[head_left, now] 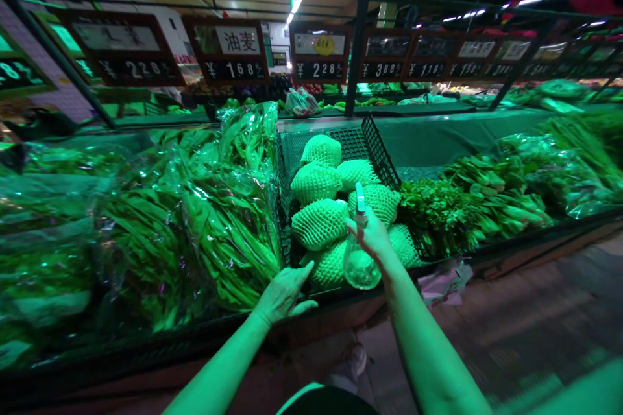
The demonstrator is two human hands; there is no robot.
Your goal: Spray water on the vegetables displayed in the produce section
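My right hand is wrapped round the neck of a clear spray bottle, just below its pale spray head. The bottle is upright in front of a black plastic crate. Inside that crate lie several rounded pieces of produce in foam net sleeves; their kind is hidden by the netting. My left hand is open at the crate's front left corner, fingers stretched toward the nearest sleeved piece. Whether the fingertips touch it I cannot tell.
Bagged leafy greens fill the display left of the crate. To its right are bunches of leafy herbs and more greens. Price signs hang from a rail behind. A plastic bag hangs at the front edge.
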